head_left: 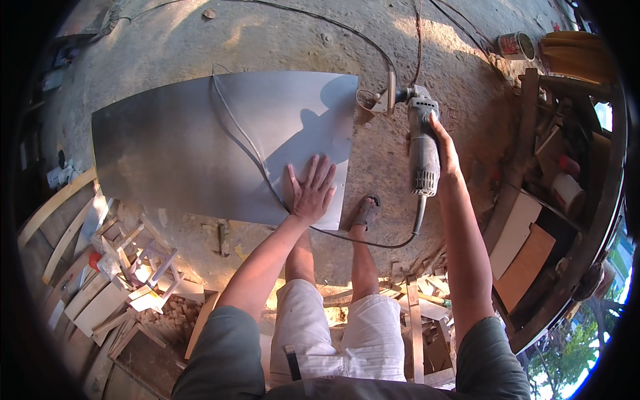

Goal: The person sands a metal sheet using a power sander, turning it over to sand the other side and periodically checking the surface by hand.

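Note:
A large grey metal sheet (173, 143) lies flat on the dusty concrete floor. My left hand (311, 189) presses palm-down on its near right corner, fingers spread. My right hand (443, 143) grips the body of a grey angle grinder (421, 143), whose head sits at the sheet's right edge by the disc guard (379, 100). The grinder's black cable (240, 137) loops across the sheet and back under my left hand. My sandalled foot (366, 212) stands just right of the sheet.
Wooden offcuts and slats (133, 260) are piled at the lower left. More scrap wood (420, 300) lies behind my legs. A workbench with boards (533, 233) runs along the right, and a paint tin (515, 45) stands at the upper right.

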A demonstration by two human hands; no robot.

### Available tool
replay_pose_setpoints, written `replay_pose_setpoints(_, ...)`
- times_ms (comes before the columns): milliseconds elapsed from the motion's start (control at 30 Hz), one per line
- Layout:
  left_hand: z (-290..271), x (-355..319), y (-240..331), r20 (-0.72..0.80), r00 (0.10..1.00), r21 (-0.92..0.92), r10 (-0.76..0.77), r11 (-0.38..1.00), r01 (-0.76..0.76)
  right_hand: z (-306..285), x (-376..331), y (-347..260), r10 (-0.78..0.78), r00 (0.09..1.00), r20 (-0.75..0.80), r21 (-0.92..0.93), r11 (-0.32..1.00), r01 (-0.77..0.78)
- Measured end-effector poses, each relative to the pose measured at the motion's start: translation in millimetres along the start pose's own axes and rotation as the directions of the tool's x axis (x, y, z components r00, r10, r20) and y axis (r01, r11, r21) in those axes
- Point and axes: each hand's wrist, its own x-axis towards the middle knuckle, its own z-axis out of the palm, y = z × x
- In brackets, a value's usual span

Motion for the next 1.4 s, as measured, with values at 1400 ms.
replay_pose_setpoints(1400,-80.9,306.7,-101.9,0.277,0.96,-0.655,0.044,0.74,0.155,28.9,18.1,-15.0,0.108,0.991,0.084,-0.162,0.982,-0.093)
